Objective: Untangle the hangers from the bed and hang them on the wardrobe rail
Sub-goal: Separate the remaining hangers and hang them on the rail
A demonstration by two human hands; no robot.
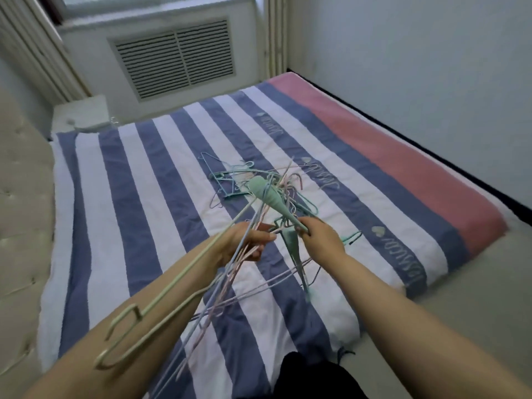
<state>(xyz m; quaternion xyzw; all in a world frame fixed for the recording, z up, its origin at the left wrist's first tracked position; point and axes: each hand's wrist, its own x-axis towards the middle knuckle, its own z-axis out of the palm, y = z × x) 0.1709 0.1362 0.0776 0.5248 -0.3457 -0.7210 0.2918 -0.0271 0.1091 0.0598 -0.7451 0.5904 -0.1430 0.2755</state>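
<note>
Nearest the camera, a cream plastic hanger with a squared end (135, 321) slants across the left forearm, its far end running up into the bundle, probably carried there so it stays clear of the knot. Above it the left hand (244, 243) has its grip curled round a bundle of thin wire hangers, pink, blue and lilac (230, 283), holding them off the bed so they hang loose; I cannot count the strands, they cross too much. Just beside it, the right hand (322, 240) pinches the narrow end of a pale green padded hanger (269, 198), its grip clamped on it, seemingly to draw that one out of the tangle. I judge the untangling barely begun. Farther off, a smaller heap of teal and pale wire hangers (230, 180) lies on the blue-and-white striped bed cover with pink border (138, 182), apparently several. Beyond stands one slatted white wall vent (175, 57). No wardrobe rail is in view.
</note>
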